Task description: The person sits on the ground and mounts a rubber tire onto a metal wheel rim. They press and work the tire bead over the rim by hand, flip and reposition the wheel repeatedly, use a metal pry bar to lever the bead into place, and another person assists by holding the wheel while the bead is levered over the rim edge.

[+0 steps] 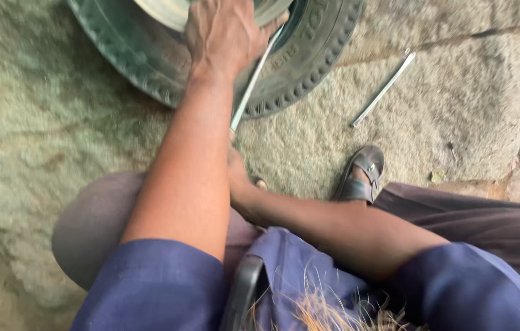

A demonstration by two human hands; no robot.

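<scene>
My left hand [226, 34] is up on the big black rubber tyre [309, 64], palm down, fingers spread over the pale metal rim [165, 11] and pressing where rim meets rubber. The tyre lies flat on the rough grey-green stone floor [45, 116], at the top edge of my view, only its near arc showing, tread blocks facing me.

Right beside that hand a long thin silver metal bar [251, 83] slants down from the rim, crosses the sidewall and comes toward me. My right hand [238, 178] is down at its low end, just past the tyre's edge, fingers curled round, clamped on the bar as far as I can see; my left forearm crosses in front and covers most of that grip.

So hands well apart: one on the tyre, one on the bar's tail.

Around me: a second slim silver metal rod [384, 90] lies loose on the stone floor to the right of the tyre, touching nothing. Nearer, my foot in a dark brown leather sandal [361, 175] is planted on the stone. My dark trouser leg [487, 220] fills the right side, blue sleeves [156, 288] along the bottom edge, and my knee in grey-brown cloth [94, 220] sits under the left arm.
</scene>
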